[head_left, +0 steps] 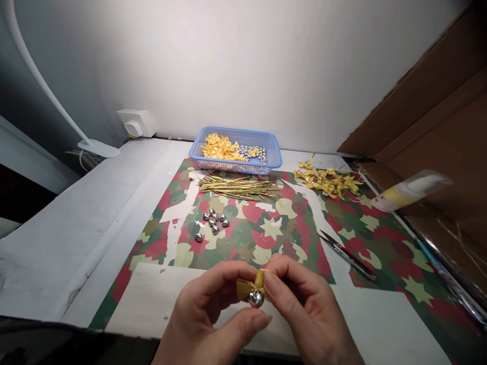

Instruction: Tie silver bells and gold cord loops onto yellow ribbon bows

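Observation:
Close to the front edge, both hands meet at a small yellow ribbon bow (243, 290) with a shiny silver jingle bell (256, 298) at its middle. My left hand (213, 309) is curled behind the bow's left loop, its thumb just under the bell. Thumb and forefinger of my right hand (300, 304) pinch the bow's right loop. Several loose silver bells (213, 222) lie beyond my left hand. Behind them is a bundle of gold twist ties (239, 187). The fingertips behind the bow are partly hidden.
A blue basket (279, 161) at the back holds yellow bows and silver bells. Finished-looking bows with ties (329, 181) are heaped at right. Scissors (350, 258) lie near my right hand, and a glue bottle (403, 192) leans at the right edge. A white lamp (99, 148) stands left.

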The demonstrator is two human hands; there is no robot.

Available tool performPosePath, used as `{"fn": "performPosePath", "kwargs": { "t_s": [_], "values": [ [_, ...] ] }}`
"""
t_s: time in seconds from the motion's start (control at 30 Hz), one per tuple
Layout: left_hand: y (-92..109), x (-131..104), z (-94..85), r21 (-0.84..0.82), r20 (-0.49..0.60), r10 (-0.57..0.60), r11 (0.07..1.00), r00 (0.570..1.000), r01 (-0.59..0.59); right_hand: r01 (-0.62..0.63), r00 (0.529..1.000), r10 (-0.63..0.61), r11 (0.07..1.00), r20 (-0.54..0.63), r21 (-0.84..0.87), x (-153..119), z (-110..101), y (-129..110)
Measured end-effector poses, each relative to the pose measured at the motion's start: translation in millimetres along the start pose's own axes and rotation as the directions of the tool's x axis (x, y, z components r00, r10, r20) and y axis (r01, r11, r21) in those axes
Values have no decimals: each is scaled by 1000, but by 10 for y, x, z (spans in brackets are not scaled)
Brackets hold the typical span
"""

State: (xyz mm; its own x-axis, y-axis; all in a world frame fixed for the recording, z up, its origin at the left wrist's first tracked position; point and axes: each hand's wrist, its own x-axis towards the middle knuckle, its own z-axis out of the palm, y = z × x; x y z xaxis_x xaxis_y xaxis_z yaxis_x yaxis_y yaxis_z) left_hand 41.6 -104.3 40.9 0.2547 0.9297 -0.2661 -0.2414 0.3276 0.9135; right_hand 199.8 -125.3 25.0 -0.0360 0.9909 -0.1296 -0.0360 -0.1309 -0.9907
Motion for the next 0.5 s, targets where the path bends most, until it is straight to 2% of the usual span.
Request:
{"fn": "performPosePath", "kwargs": {
  "t_s": [0.1,0.2,0.4,0.5],
  "values": [
    [-6,8,-60,-25,65,-60,998,996,61,-16,1000,16,1000,-10,24,-8,30,-15],
    [-31,63,-129,7,125,-55,998,991,54,-12,1000,11,999,-27,-41,-23,14,-2],
    [-96,143,-160,-8,135,-32,999,990,34,168,985,-174,945,6,-281,4,-98,39],
    [-129,151,-162,-70,151,-26,997,988,37,179,982,-189,930,1,-322,20,-80,35]
  ]
}}
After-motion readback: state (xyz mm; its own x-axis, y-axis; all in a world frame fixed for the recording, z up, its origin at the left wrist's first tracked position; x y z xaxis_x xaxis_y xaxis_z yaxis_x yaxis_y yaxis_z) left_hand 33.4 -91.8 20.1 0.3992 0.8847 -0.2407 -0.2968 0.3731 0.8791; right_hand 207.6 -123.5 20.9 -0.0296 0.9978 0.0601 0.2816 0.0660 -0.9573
